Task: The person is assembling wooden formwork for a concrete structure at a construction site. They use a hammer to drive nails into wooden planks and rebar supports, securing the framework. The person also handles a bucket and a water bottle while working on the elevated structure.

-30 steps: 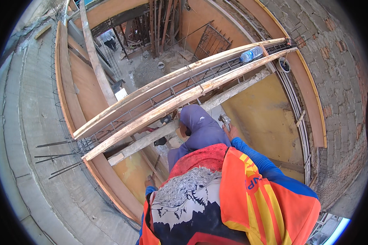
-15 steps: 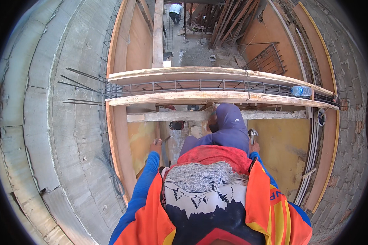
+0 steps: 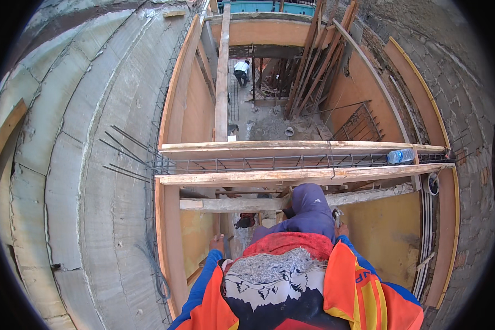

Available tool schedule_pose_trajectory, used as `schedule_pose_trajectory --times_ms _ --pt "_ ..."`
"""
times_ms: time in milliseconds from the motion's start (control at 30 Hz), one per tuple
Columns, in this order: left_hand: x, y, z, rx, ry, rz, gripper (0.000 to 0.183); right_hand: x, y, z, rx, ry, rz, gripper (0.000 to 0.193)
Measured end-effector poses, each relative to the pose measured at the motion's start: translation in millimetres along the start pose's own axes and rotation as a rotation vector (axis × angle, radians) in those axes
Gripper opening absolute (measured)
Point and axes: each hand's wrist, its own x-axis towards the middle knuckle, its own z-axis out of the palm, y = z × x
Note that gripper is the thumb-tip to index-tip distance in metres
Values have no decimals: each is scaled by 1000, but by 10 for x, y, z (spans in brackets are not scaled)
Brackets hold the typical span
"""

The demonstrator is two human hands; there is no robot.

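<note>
My right hand [image 3: 343, 231] is closed around a metal-headed tool [image 3: 337, 214] that looks like a hammer, upright beside my purple-clothed leg [image 3: 309, 204]. On the other side, my left hand [image 3: 218, 242] is curled near the orange side board; whatever it may hold is too small to make out. Beyond both hands, two long timber boards [image 3: 247, 177] run crosswise, with a cage of steel reinforcing bars [image 3: 258, 164] between them. Nearer than these boards, a rough grey beam [image 3: 231, 204] spans the opening. A clear blue plastic bottle [image 3: 401, 156] lies on the bars at the right.
Deep openings drop below the boards. One person [image 3: 246, 220] is partly visible beneath the beam; another in white [image 3: 241, 71] is farther off. Loose bars [image 3: 127, 148] jut out at left. A pail [image 3: 432, 184] hangs by pipes at right; tall timbers [image 3: 313, 66] lean at the back.
The view has tipped upward, so the boards and bars sit lower and the far end shows. Both hands appear lower in the picture; the right still grips its tool.
</note>
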Motion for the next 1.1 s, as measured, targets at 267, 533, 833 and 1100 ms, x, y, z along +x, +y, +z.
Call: schedule_pose_trajectory --times_ms 267,533,833,1100 --pt "-43 -15 43 -124 -5 58 53 -397 -750 -701 110 172 -98 51" --pt "168 -568 79 99 -114 337 60 -913 -1495 -1057 140 97 -413 36" --pt "16 -259 20 -56 -222 105 51 -866 -1543 -1061 41 -15 -407 42" --pt "122 -263 136 -104 -338 -1 46 -986 -1420 -1015 113 83 -449 46"
